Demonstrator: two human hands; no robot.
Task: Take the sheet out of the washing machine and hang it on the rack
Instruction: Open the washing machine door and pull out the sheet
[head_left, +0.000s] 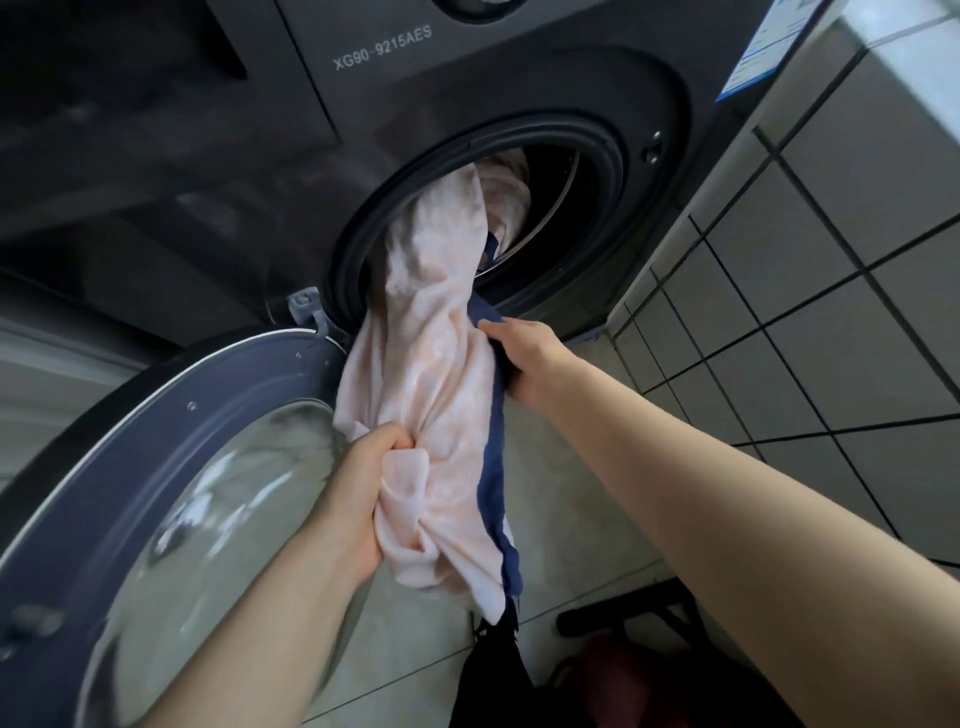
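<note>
At the drum mouth (615, 171), twisted pink sheet (441, 364) clenched in left hand (358, 493), right hand (524, 358).

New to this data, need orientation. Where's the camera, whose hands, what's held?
No robot: one wide-angle camera on a person's head looks down at their bare hands. Ahead is a dark front-loading washing machine, its round door swung open at the left. A pale pink sheet with a blue edge trails out of the drum, part of it inside. The left hand grips a bunch low down; the right hand grips it higher, near the opening.
</note>
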